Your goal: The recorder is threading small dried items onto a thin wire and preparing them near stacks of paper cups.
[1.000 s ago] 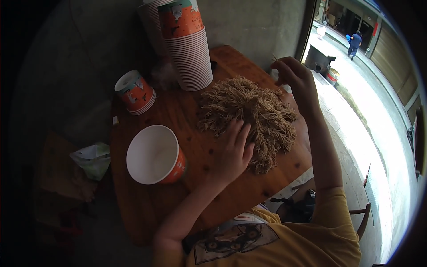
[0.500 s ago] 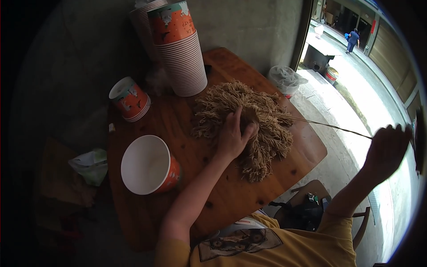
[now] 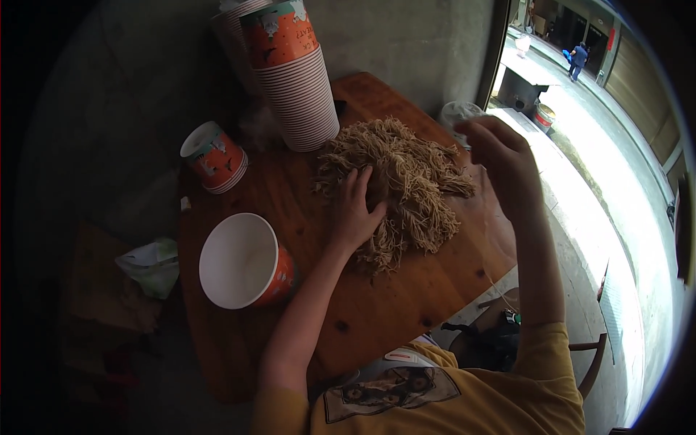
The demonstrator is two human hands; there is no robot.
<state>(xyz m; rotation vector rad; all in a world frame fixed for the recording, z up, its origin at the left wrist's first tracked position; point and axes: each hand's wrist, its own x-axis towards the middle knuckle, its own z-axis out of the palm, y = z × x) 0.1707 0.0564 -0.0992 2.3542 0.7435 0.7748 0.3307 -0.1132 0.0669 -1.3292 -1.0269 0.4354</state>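
Note:
A heaped bundle of tan, string-like strands [image 3: 417, 174] lies on the wooden table; I cannot tell exactly what they are made of. My left hand [image 3: 355, 217] rests on the bundle's near left side with fingers and thumb spread, holding nothing. Raised over the table's right side is my right hand [image 3: 504, 163], its fingers curled and pinched. A faint, blurred thin strand [image 3: 487, 254] hangs below it toward the table edge. The fingertips are partly smeared by motion. Left of my left forearm stands a big white-lined paper bucket [image 3: 238, 261], tilted in view, with an orange outside.
A tall stack of paper buckets [image 3: 297, 94] and a shorter stack [image 3: 215, 158] stand at the back left of the wooden table [image 3: 304, 210]. A clear plastic bag [image 3: 458, 114] sits beyond its right corner. A chair [image 3: 594, 362] is at my right; a person [image 3: 578, 59] walks outside.
My right hand has swung from the far right back toward the bundle. The strands stretched taut between bundle and hand are gone. My left hand has shifted slightly left, fingers spreading.

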